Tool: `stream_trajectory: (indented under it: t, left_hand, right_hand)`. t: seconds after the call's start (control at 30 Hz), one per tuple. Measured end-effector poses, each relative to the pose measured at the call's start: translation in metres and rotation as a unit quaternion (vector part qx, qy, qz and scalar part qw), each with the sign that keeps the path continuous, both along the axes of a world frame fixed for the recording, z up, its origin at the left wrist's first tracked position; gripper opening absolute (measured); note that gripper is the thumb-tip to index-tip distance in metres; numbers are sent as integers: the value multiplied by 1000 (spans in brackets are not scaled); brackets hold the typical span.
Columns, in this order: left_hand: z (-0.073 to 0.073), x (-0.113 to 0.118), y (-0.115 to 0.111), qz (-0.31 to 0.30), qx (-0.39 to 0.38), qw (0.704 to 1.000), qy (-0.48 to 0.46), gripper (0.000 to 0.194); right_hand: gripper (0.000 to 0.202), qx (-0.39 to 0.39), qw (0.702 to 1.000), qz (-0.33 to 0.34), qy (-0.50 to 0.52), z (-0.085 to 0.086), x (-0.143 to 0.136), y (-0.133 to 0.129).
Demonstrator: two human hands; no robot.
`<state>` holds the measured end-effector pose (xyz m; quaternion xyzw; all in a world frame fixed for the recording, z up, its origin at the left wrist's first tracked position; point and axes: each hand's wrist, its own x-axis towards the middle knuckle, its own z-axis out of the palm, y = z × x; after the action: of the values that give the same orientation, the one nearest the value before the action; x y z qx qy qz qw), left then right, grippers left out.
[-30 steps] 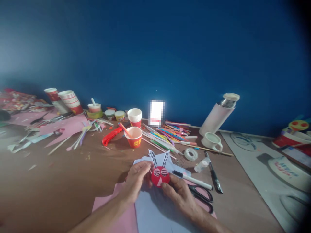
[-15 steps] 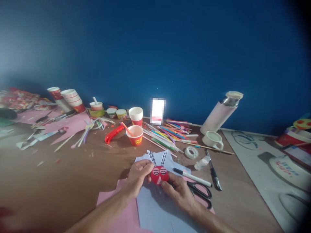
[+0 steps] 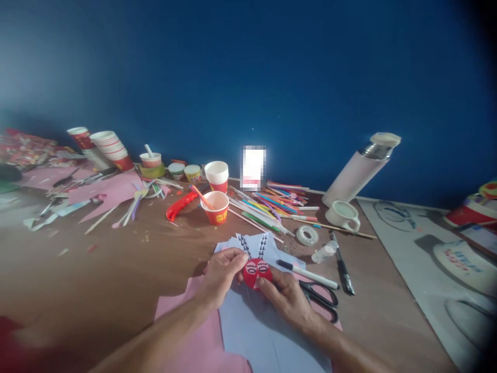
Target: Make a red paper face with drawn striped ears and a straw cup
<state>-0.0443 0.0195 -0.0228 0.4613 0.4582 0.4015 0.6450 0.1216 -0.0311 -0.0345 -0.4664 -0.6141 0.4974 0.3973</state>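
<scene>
Between my two hands is a red paper disc (image 3: 251, 280) with pink eye shapes drawn in black and two white paper strips (image 3: 263, 245) with black marks standing up from its top. My left hand (image 3: 223, 272) pinches its upper left edge near a strip. My right hand (image 3: 285, 295) grips its lower right edge, the thumb over the front. Beneath them lie a pale blue-white paper (image 3: 248, 324) and a pink paper (image 3: 186, 331). Black-handled scissors (image 3: 324, 300) lie beside my right hand, with a white marker (image 3: 310, 274) just beyond, its black cap end toward the hand.
Farther back stand a red paper cup (image 3: 216, 210) with an orange stick, stacked cups (image 3: 216, 173), and loose coloured sticks (image 3: 267, 207). At right are a tape roll (image 3: 307, 235), a black pen (image 3: 345, 274), a mug (image 3: 344, 215) and a thermos (image 3: 357, 173). Paper scraps (image 3: 104, 189) cover the left.
The view has tipped slightly down, so the back objects sit higher. My right thumb has slid up over the disc's lower front, covering more of its pink triangle. Both hands keep their hold.
</scene>
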Motion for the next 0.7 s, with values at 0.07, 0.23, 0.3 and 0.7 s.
stream_trajectory:
  t: [0.07, 0.23, 0.3, 0.7]
  left_hand:
    - [1, 0, 2, 2, -6, 1000, -6, 31]
    - [3, -1, 5, 0, -6, 1000, -4, 31]
    - [3, 0, 3, 2, -1, 1000, 1, 30]
    - [6, 2, 0, -4, -2, 1000, 9, 31]
  right_hand:
    - [33, 1, 1000, -4, -3, -1, 0, 0]
    - [32, -10, 1000, -7, 5, -3, 1, -1]
    - [33, -15, 1000, -9, 5, -4, 1, 0]
    - [32, 8, 1000, -12, -14, -5, 0, 1]
